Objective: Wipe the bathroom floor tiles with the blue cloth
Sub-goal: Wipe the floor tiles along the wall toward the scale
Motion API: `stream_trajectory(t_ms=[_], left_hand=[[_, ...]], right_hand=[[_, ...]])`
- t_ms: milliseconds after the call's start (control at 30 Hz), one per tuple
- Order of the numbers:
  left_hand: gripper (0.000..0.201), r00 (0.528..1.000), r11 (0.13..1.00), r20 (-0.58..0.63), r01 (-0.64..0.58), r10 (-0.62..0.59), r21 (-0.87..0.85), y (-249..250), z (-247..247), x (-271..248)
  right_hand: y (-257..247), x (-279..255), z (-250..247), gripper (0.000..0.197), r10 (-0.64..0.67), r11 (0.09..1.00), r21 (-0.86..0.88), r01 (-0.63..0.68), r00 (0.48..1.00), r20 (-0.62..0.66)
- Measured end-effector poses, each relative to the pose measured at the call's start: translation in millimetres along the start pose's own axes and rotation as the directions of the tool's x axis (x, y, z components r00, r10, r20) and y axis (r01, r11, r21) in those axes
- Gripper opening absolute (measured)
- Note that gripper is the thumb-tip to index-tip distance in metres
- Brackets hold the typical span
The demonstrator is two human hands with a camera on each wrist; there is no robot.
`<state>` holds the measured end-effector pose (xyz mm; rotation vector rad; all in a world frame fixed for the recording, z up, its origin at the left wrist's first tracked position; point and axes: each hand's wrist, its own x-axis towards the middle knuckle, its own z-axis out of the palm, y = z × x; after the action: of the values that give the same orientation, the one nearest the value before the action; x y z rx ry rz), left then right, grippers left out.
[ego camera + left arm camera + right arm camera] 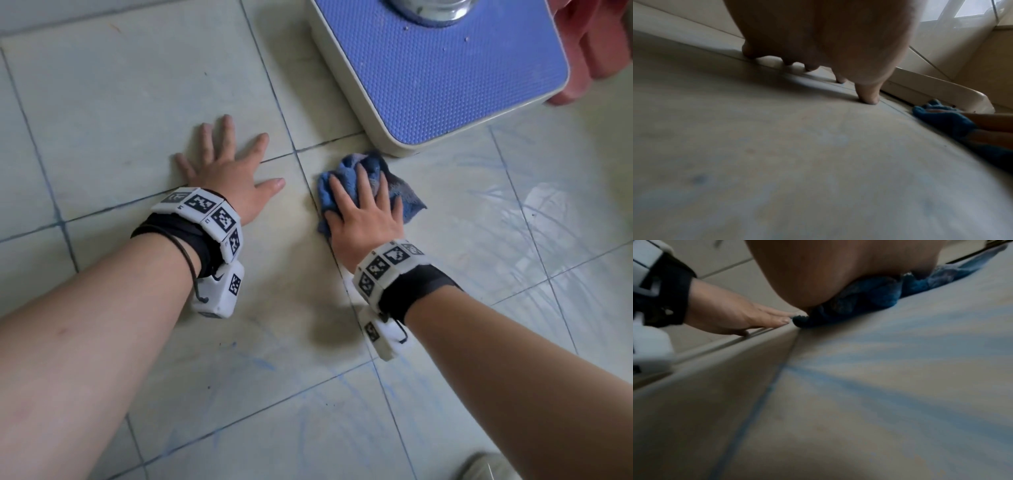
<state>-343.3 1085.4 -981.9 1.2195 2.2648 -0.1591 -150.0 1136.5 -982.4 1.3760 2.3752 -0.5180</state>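
— Where's the cloth [373, 192]?
— Bunched on the tiles [102, 102] just before the scale [442, 78], fuzzy blue terry, under the right hand [364, 212], whose spread fingers press it flat.
— And the left hand [227, 171]?
— Splayed wide, palm on bare tile, holding nothing.
— The floor?
— Pale glossy squares, blue-tinted grout; the scale's top is dimpled blue, rim cream.

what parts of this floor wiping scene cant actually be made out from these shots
- Floor tile under the blue cloth: head view, covered by cloth and right hand.
- Scale dial: head view, cut off by the top edge.
- Pink object: head view, cropped by the right edge, unidentifiable.
- Left hand finger detail: left wrist view, dark and blurred.
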Motion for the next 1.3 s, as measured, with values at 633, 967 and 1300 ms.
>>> stream_trajectory(t_ms=[633, 967, 1300], left_hand=[[0.067, 0.998, 0.996, -0.027, 0.050, -0.052, -0.078, 89, 25, -12], [0.076, 0.997, 0.994, -0.032, 0.067, -0.070, -0.083, 119, 28, -13], [0.081, 0.998, 0.994, -0.044, 0.039, -0.043, -0.103, 136, 33, -13]], right_hand=[[72, 6, -16, 0.055, 0.065, 0.998, 0.026, -0.065, 0.998, -0.005], [160, 41, -57, 0.060, 0.421, 0.893, 0.156, -0.422, 0.906, 0.043], [170, 38, -45, 0.060, 0.375, 0.914, 0.157, -0.375, 0.927, 0.034]])
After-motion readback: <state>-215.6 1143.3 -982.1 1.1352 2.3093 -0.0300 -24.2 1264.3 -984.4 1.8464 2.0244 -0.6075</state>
